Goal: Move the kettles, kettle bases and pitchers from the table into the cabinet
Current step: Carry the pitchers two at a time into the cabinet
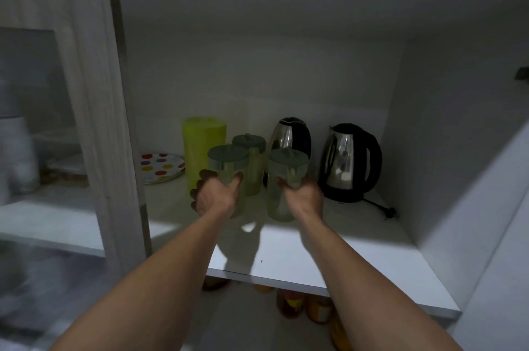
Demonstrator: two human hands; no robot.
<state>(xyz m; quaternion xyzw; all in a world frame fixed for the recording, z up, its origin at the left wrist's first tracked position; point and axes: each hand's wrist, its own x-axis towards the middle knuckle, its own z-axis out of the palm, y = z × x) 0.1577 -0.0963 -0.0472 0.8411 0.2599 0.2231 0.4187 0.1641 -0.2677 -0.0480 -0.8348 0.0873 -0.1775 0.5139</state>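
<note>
Both forearms extend forward into the cabinet (458,70). The left hand (217,196) wraps the body of the left pitcher (227,167); the right hand (305,197) wraps the right pitcher (287,176). Both pitchers are translucent plastic cylinders with dark green lids, upright on the white shelf (329,250). Behind the left pitcher stands a third pitcher (252,161) and a yellow-green container (200,144). Right of the right pitcher stand two polished steel kettles: near kettle (289,135), far kettle (350,161).
</note>
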